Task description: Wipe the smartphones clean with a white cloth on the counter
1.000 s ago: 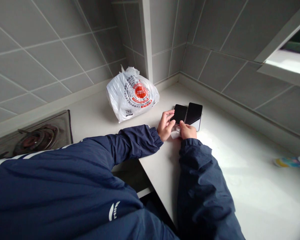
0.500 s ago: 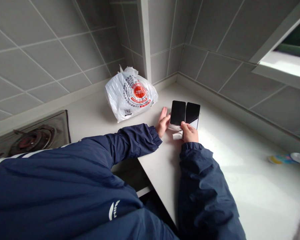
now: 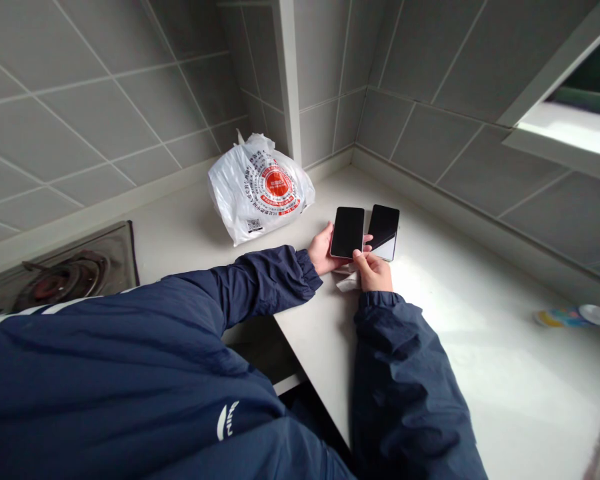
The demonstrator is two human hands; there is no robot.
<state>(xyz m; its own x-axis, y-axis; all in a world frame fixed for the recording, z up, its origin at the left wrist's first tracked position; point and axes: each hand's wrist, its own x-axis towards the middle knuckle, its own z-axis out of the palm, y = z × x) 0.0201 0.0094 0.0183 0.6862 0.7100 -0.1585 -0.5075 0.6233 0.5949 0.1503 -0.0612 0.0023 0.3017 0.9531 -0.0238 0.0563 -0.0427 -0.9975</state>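
A black-screened phone (image 3: 349,231) is held up off the counter between both hands. My left hand (image 3: 321,251) is closed around its left side from beneath, and some fingertips show past its right edge. My right hand (image 3: 375,272) pinches the phone's lower right corner, thumb on top. Just to the right, a second dark phone (image 3: 384,230) lies on the counter, light reflecting on its lower part. A crumpled white tissue or cloth (image 3: 348,280) sits under my hands, partly covered by them.
A white plastic bag (image 3: 253,193) with red print stands at the back left on the pale counter (image 3: 430,313). A gas burner (image 3: 63,280) is at the far left. To the right lies a bottle (image 3: 575,316) with a colourful label. Tiled walls meet behind.
The held phone has shifted left and slightly toward me, away from the second phone. My left hand has gone from resting beside it with fingers extended to gripping it from below.
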